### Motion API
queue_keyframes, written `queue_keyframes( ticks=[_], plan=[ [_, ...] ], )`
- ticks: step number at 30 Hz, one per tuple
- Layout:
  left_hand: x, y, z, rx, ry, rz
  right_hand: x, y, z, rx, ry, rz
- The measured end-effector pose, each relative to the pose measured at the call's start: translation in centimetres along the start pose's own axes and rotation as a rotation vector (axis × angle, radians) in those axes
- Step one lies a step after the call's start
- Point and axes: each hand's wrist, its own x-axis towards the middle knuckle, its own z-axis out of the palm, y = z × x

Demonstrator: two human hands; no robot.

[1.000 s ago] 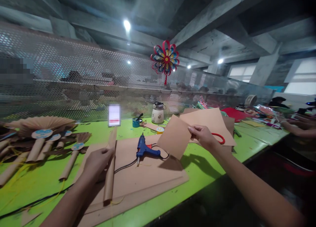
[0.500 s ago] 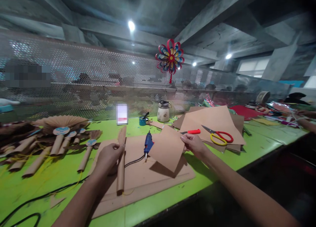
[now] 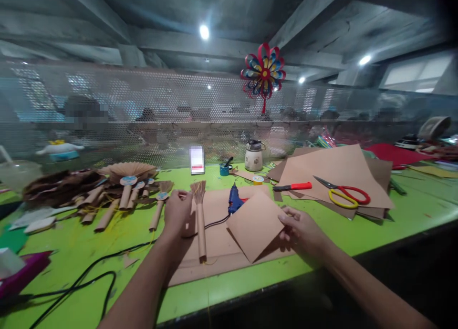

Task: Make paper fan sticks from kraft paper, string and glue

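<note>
Nearest, two bare forearms reach in over the front edge of the green surface. The left hand has its grip grasping a paper roll just below its frayed, brush-like top. The roll stands nearly upright, with its lower end down on a brown cardboard board that lies flat on the surface. The right hand has its grip pinched on the right corner of a brown paper sheet. The sheet is tilted like a diamond over the board, just beside the roll but apart from it.

A black cable snakes across the surface to the left of the board. Just behind the sheet, a blue glue gun rests on the board's far part. To the right, yellow-handled scissors and a red-handled knife lie on a stack of brown paper. To the left lies a heap of finished paper rolls and fans.

Farther back stand a small yellow tape roll, a blue tin and a pale jar. Behind them a perforated metal screen runs along the surface's far edge. A red, blue and yellow paper flower hangs above the screen.
</note>
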Motion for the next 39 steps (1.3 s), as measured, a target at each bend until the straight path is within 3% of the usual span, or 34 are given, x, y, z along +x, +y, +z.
queue_keyframes(
  ticks=[3, 6, 8, 11, 13, 18, 24, 28, 33, 36, 39],
  plan=[
    [0.4, 0.8, -1.5, -0.14, 0.143, 0.069, -1.0, 0.1, 0.0, 0.013, 0.006, 0.025],
    [-0.5, 2.1, -2.0, -0.247, 0.159, 0.161, -1.8, 0.3, 0.1, 0.011, 0.024, 0.014],
    [-1.9, 3.1, -1.4, -0.285, 0.076, 0.235, -2.2, 0.4, 0.0, 0.007, 0.023, 0.012],
    [-4.3, 4.4, 0.2, -0.283, -0.262, 0.432, -2.6, 0.5, -0.3, -0.015, 0.021, 0.006],
    [-5.5, 5.0, 1.2, -0.254, -0.374, 0.487, -2.9, 0.4, -0.5, -0.025, 0.026, -0.003],
    [-7.3, 6.7, 0.7, -0.167, -0.519, 0.6, -3.8, -0.3, -0.2, -0.009, 0.002, -0.067],
    [-13.9, 9.5, -1.1, 0.107, -0.589, 1.021, -4.9, -0.4, 1.1, 0.129, 0.001, -0.011],
    [-18.0, 8.9, 0.4, 0.247, -0.589, 1.102, -5.7, -0.8, 0.9, 0.192, -0.004, 0.037],
    [-19.3, 7.2, 2.7, 0.392, -0.463, 1.134, -6.1, -1.4, 0.0, 0.219, -0.035, 0.136],
    [-19.3, 6.7, 3.2, 0.443, -0.465, 1.215, -6.0, -1.4, -1.0, 0.017, 0.022, 0.137],
    [-19.5, 6.3, 3.2, 0.465, -0.512, 1.253, -6.2, -1.8, -2.1, -0.397, 0.18, -0.055]
  ],
)
